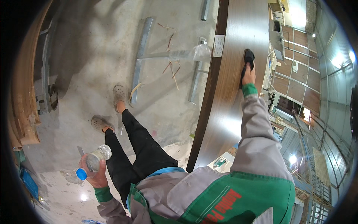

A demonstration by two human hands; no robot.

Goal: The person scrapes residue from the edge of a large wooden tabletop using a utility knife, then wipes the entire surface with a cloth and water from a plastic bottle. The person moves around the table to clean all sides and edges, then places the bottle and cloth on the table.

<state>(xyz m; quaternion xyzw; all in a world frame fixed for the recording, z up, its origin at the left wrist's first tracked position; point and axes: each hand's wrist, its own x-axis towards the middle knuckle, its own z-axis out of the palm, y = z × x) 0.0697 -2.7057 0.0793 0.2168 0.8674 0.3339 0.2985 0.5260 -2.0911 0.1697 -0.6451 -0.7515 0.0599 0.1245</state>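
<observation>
My left hand is wrapped round a clear plastic bottle with a blue cap, held low beside my leg. The bottle is tilted, its cap toward the lower left. A thin, flat grey piece shows by those fingers; I cannot tell what it is. With my arm stretched out, my right hand presses a bunched black cloth on the brown wood-grain panel. The fingers are partly hidden by the cloth. A white label is stuck on the panel's dark edge.
Grey metal bars of a low stand reach out from under the panel across the concrete floor. Clear plastic film and torn strips lie there. Stacked brown boards stand at the far left. Shelving rises beyond the panel.
</observation>
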